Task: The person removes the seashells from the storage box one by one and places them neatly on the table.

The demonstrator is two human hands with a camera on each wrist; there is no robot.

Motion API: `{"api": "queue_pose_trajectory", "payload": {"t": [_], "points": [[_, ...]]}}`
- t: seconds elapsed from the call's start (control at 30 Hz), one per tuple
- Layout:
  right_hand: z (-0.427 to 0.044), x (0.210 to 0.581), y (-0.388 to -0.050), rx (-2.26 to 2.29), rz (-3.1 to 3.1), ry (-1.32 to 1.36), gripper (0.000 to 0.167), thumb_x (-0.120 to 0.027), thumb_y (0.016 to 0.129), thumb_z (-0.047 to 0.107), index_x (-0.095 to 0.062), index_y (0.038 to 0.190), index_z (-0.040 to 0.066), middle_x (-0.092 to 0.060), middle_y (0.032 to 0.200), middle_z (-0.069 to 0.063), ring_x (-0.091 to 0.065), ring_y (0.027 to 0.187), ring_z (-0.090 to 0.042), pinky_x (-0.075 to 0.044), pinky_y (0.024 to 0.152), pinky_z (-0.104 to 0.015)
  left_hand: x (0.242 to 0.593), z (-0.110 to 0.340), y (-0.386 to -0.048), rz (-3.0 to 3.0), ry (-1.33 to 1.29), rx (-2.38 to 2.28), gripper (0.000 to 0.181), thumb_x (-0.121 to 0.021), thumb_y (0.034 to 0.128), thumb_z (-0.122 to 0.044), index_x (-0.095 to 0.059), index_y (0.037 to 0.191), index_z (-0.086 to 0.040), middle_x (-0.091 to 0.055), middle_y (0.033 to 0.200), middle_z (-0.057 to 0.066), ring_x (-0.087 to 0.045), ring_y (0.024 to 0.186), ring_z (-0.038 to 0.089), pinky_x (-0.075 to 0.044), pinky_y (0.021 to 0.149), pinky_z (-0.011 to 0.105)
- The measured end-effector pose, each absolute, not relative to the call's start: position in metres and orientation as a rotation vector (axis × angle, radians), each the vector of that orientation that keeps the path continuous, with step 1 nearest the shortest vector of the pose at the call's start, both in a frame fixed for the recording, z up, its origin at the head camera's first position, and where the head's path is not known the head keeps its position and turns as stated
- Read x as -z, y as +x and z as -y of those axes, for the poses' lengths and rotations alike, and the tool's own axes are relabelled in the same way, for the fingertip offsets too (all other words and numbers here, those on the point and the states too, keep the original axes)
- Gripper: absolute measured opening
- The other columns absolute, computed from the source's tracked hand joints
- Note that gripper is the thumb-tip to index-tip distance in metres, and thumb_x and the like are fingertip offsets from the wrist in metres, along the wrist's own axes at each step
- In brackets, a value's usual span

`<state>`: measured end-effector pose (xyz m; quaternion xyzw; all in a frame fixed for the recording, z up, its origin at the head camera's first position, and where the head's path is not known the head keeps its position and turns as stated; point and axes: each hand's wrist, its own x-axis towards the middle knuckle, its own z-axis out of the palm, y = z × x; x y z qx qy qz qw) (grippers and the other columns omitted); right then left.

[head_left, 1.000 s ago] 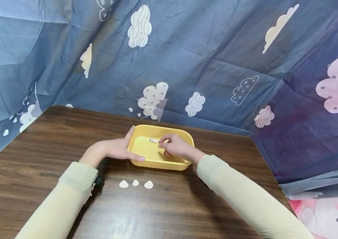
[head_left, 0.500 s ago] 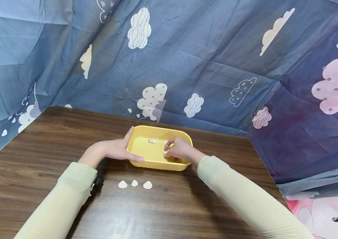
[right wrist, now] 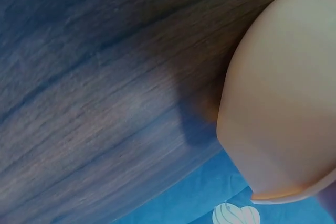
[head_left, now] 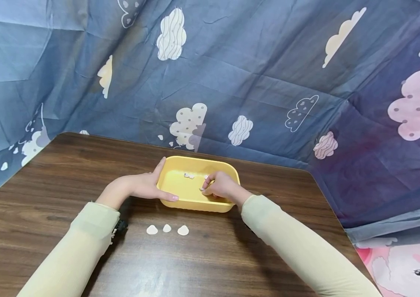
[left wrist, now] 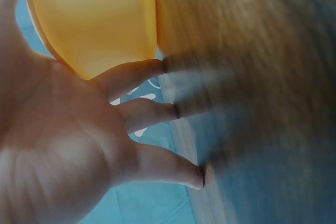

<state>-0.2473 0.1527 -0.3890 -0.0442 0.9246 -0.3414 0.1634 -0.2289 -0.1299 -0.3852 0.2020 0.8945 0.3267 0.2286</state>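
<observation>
Curtained-off nook: cloud-print blue cloth (head_left: 210, 82) behind wood-grain table (head_left: 228, 251).

The head view looks down; nearer wrist views share the tray (head_left: 195, 205).

Against my left hand (head_left: 141, 185), the yellow tub (head_left: 195, 205) looks like smooth plastic with a soft sheen. Below it, the table (head_left: 202, 260) shows dark wood grain, glossy nearer me. Beyond hangs creased, mostly matt cloth (head_left: 210, 74); behind my wrist, the sleeve (head_left: 72, 247) is matt fabric.
</observation>
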Motion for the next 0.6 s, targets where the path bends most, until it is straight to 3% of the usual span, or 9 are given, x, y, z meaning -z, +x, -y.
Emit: {"api": "queue_pose_trajectory", "payload": {"t": [0.3,0.6], "points": [[-0.1508,0.3917,-0.2486,1.048,-2.649,-0.12,0.011,-0.081,0.095,0.017,-0.077,0.094,0.007,-0.048,0.063,0.004,-0.045,0.054,-0.009,-0.038,0.051,-0.021,0.3853,0.1303,-0.2293,-2.446,0.578,-0.931,0.151,-0.08,0.0834,-0.069,0.033,0.163,-0.006,-0.032,0.167,0.036,-0.045,0.152,0.038,-0.034,0.127,0.057],[-0.1545,0.3933,-0.2508,1.303,-2.83,-0.246,0.012,-0.08,0.095,0.019,-0.082,0.096,0.007,-0.067,0.078,0.001,-0.053,0.071,-0.012,-0.043,0.062,-0.025,0.3876,0.1313,-0.2308,-2.458,0.561,-0.917,0.152,-0.08,0.0818,-0.071,0.032,0.164,-0.009,-0.024,0.171,0.033,-0.038,0.157,0.038,-0.032,0.129,0.055]]}}
